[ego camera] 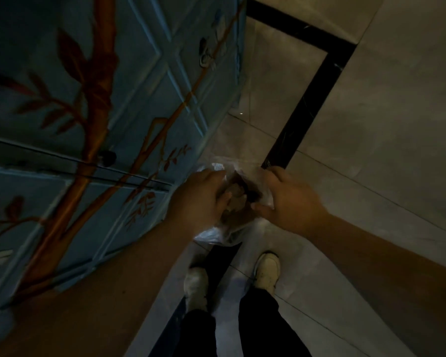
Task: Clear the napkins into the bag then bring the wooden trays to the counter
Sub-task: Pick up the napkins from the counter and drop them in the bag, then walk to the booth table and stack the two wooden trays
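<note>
A clear plastic bag (218, 231) hangs in front of me above the floor, held between both hands. My left hand (198, 199) grips its left edge, fingers curled into the mouth. My right hand (291, 199) pinches the right edge of the opening. Inside the mouth lie crumpled pale napkins (236, 199) among darker scraps. No wooden trays are in view.
A blue painted cabinet (88, 124) with orange bamboo designs and a dark knob (108, 157) stands close on my left. Grey floor tiles with a black border strip (309, 99) spread to the right. My white shoes (267, 269) and dark trousers are below the bag.
</note>
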Demonstrator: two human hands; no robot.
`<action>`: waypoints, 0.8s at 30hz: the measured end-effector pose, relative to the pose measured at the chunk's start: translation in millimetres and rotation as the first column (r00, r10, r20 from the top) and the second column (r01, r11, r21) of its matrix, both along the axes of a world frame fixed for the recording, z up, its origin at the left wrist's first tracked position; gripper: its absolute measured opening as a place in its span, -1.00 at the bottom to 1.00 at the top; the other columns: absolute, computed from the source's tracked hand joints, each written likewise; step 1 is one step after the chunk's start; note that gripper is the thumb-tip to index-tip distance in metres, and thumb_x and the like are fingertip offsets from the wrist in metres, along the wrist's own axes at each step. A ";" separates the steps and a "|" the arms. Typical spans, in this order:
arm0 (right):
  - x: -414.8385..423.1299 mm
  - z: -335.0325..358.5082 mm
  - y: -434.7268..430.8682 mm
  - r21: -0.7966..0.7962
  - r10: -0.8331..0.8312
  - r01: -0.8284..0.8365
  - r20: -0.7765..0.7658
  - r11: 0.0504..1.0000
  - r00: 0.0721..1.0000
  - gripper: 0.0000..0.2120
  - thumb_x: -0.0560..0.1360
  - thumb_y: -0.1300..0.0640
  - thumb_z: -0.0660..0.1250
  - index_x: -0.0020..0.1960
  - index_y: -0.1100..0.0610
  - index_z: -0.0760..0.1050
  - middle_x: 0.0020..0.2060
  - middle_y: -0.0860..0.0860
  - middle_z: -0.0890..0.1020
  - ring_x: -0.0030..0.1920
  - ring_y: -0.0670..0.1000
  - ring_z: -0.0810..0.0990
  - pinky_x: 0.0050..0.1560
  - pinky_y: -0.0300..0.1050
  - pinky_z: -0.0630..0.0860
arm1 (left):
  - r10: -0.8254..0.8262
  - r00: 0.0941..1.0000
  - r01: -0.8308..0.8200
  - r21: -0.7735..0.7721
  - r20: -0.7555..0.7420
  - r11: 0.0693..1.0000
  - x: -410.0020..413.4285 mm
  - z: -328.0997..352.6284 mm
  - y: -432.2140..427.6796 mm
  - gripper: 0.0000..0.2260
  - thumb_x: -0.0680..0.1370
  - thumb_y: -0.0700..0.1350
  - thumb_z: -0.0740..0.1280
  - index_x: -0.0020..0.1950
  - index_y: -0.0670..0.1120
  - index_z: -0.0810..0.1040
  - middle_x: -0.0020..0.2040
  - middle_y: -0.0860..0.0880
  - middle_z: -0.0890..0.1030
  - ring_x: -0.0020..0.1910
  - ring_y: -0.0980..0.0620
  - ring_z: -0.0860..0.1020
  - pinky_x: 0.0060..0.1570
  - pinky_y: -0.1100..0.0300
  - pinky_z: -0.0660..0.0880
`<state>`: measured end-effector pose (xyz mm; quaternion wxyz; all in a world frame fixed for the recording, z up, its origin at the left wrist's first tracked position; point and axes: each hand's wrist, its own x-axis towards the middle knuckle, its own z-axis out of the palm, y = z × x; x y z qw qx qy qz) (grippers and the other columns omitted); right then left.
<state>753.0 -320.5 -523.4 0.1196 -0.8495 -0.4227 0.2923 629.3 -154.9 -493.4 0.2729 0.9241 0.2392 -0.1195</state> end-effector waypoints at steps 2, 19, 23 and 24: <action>8.7 41.8 -3.7 0.012 0.018 -0.019 0.077 1.000 0.997 -0.25 0.41 -0.25 0.27 0.48 0.06 0.19 0.38 0.18 0.39 0.25 0.25 0.47 0.14 0.13 0.51 | -0.039 0.997 0.038 0.020 0.062 0.999 5.9 39.0 0.3 -0.50 0.49 0.14 0.12 0.33 -0.10 0.41 0.26 -0.15 0.51 0.21 -0.17 0.47 0.15 -0.06 0.47; -73.4 362.0 -122.5 0.123 -0.505 0.492 0.289 0.862 0.813 -0.28 0.47 -0.23 0.28 0.52 -0.02 0.12 0.44 0.04 0.33 0.29 0.08 0.45 0.19 -0.04 0.46 | -0.606 0.699 0.551 0.255 0.379 0.795 20.0 357.2 -56.2 -0.52 0.55 0.05 0.25 0.42 -0.10 0.30 0.33 -0.12 0.44 0.28 -0.12 0.41 0.16 0.01 0.42; -111.5 408.6 -162.9 0.146 -0.620 0.615 0.364 0.775 0.695 -0.30 0.48 -0.23 0.28 0.51 0.00 0.14 0.44 0.03 0.32 0.30 0.08 0.44 0.18 -0.04 0.45 | -0.762 0.528 0.685 0.342 0.374 0.643 16.3 398.6 -94.7 -0.51 0.56 0.10 0.21 0.42 -0.10 0.30 0.33 -0.10 0.46 0.25 -0.11 0.44 0.17 -0.03 0.48; -120.7 417.8 -174.7 0.138 -0.640 0.643 0.384 0.753 0.666 -0.29 0.48 -0.24 0.27 0.51 -0.01 0.13 0.44 0.03 0.32 0.30 0.09 0.44 0.18 -0.03 0.47 | -0.788 0.489 0.711 0.354 0.373 0.608 15.3 407.4 -107.2 -0.51 0.55 0.10 0.21 0.42 -0.10 0.31 0.33 -0.11 0.46 0.25 -0.12 0.45 0.16 -0.05 0.48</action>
